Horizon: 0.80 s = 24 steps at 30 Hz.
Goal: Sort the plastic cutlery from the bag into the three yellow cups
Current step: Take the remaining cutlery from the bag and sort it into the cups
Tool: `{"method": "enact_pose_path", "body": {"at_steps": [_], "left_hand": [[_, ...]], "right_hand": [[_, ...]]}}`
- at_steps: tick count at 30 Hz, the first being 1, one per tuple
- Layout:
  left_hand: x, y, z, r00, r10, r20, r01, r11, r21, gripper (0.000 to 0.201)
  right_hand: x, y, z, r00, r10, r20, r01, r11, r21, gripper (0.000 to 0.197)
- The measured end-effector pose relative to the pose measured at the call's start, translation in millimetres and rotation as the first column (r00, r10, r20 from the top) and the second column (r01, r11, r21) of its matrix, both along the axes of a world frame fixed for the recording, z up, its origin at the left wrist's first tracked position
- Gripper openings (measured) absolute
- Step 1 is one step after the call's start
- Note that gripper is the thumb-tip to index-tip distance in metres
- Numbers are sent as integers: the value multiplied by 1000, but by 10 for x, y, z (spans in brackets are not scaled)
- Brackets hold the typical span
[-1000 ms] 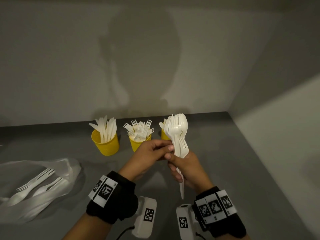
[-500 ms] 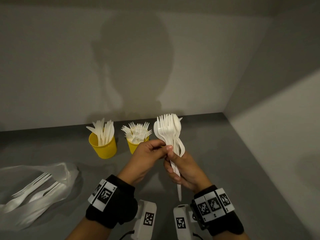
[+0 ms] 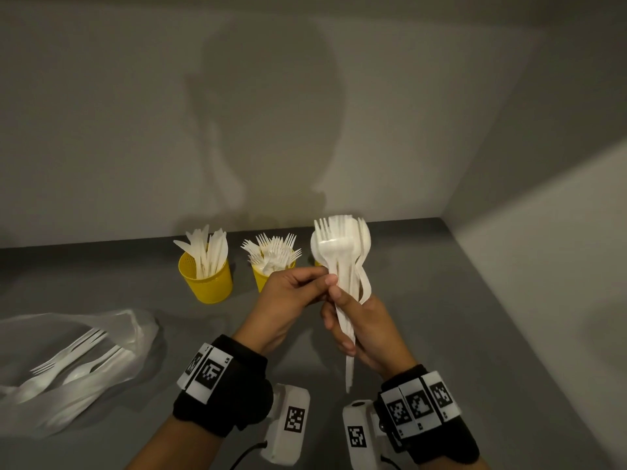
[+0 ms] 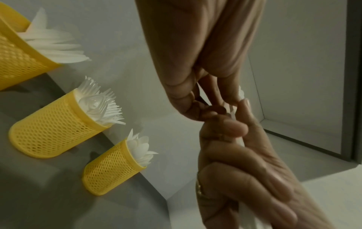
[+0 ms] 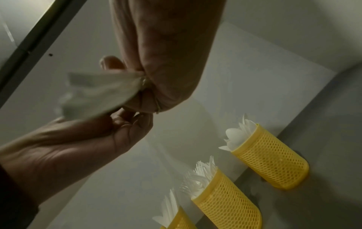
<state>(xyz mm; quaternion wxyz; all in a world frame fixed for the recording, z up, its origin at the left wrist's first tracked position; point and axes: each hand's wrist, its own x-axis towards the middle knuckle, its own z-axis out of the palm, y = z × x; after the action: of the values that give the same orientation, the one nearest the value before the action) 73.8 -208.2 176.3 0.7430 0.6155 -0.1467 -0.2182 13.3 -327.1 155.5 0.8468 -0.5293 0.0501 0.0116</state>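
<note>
The right hand [image 3: 366,329] grips a bunch of cutlery [image 3: 341,252] upright in front of the right cup [image 4: 113,168]. The left hand [image 3: 288,300] pinches one piece at its neck. A fork now fronts the bunch where spoons showed before. The bag [image 3: 68,361] lies left.

A grey tabletop [image 3: 441,317] runs back to a pale wall [image 3: 101,113] carrying a person's shadow [image 3: 268,123], a second pale wall [image 3: 549,266] closes its right edge, and black wristbands [image 3: 220,388] bear black-and-white square markers [image 3: 419,407].
</note>
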Motion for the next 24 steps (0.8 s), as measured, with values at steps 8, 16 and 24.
{"method": "enact_pose_path", "body": {"at_steps": [8, 16, 24], "left_hand": [[38, -249, 25, 999, 19, 36, -21, 998, 58, 9], [258, -514, 64, 956, 274, 109, -276, 961, 4, 20], [929, -675, -17, 730, 475, 492, -615, 770, 168, 14]], "right_hand": [[-83, -210, -39, 999, -48, 5, 48, 999, 8, 28], [-72, -450, -69, 948, -318, -30, 312, 941, -131, 25], [-32, -770, -157, 916, -389, -94, 364, 907, -213, 20]]}}
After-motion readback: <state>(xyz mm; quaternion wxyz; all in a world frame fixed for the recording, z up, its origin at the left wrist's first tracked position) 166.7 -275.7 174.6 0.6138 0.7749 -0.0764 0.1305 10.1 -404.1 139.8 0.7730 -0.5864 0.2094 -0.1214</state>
